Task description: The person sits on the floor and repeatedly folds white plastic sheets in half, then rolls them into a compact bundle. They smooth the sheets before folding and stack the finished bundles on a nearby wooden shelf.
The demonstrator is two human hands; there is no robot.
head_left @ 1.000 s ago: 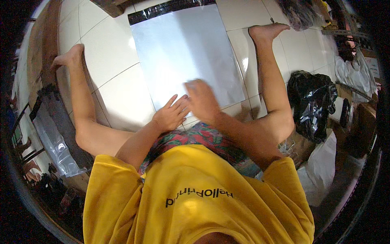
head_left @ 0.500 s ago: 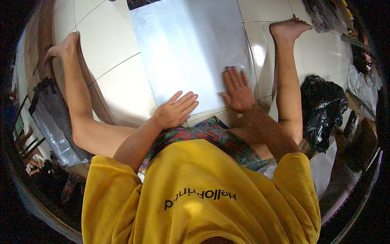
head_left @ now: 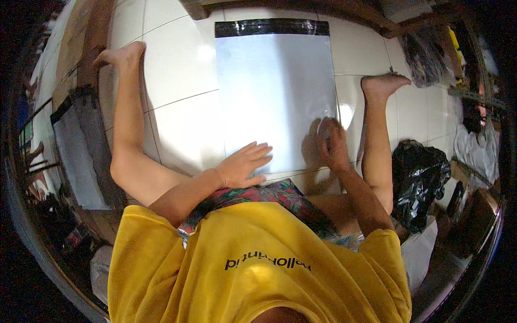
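Observation:
A white plastic mailing bag (head_left: 264, 97) with a black strip along its far end lies flat on the floor between my legs. My left hand (head_left: 243, 164) is open at the bag's near left corner, palm down with the fingers stretched to the right. Over the near right part of the bag is my right hand (head_left: 332, 144), its fingers curled and slightly blurred. A dark shadow falls on the bag just left of it. Whether anything is between those fingers, I cannot make out.
A crumpled black plastic bag (head_left: 419, 180) lies beyond my right leg. Grey plastic bags (head_left: 83, 156) rest on the left. Dark wooden furniture (head_left: 301, 7) spans the far side, with clear plastic (head_left: 476, 153) at the far right. White tiles (head_left: 180, 121) surround the mailing bag.
The view has shifted, so the mailing bag's far end now shows fully. My right hand has gone from flat and spread to curled fingers. The left hand stays open by the near edge.

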